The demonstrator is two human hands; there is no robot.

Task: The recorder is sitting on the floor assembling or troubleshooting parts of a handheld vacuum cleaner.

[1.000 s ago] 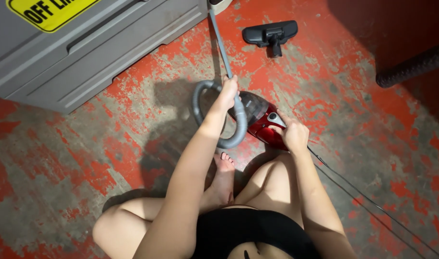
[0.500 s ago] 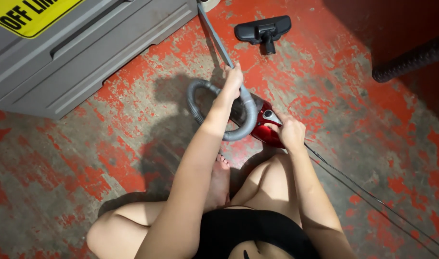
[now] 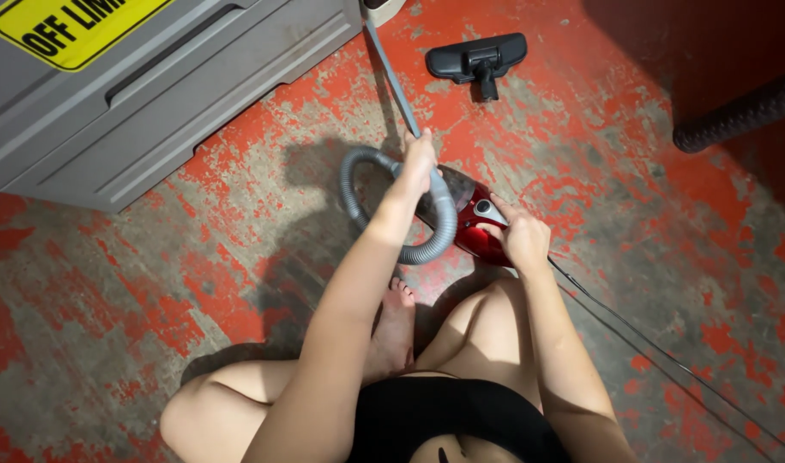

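Two hands on a red canister vacuum [image 3: 471, 214], low on the worn red floor [image 3: 632, 180] just past the knees. Left hand [image 3: 420, 159] clenched round the wand grip above the looping grey hose [image 3: 351, 193], right hand [image 3: 523, 240] pressed on the body, fingers curled. Probably readying the machine; next calling for a steady grip, with the black floor head [image 3: 478, 58] well apart.

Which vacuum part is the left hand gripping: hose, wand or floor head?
The grey ribbed hose, gripped by the left hand where it joins the wand.
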